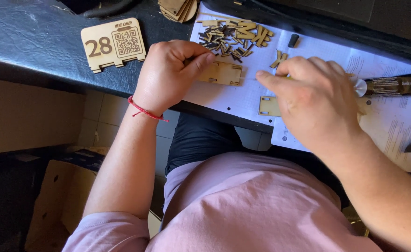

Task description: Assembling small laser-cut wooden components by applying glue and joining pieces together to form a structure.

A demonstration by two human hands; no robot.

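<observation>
- My left hand pins a small slotted wooden panel flat on the white paper sheet, thumb and fingertips pinched on its left edge.
- My right hand hovers just right of that panel, forefinger stretched toward it, other fingers curled; cannot tell if it grips anything, though a white round cap shows at its far side.
- A second slotted wooden piece lies on the paper just under the right hand, partly hidden.
- Step in hand, I judge: small wooden laser-cut parts being put together, panel steadied for fitting.
- The next move, I judge, calls for lining a tab up with a slot while the left hand keeps the panel from sliding.
- Pile of small wood offcuts sits beyond the panel; a loose cut piece nearer the right hand.
- Finished numbered wooden sign rests well left on the dark desk; dark tube far right.
</observation>
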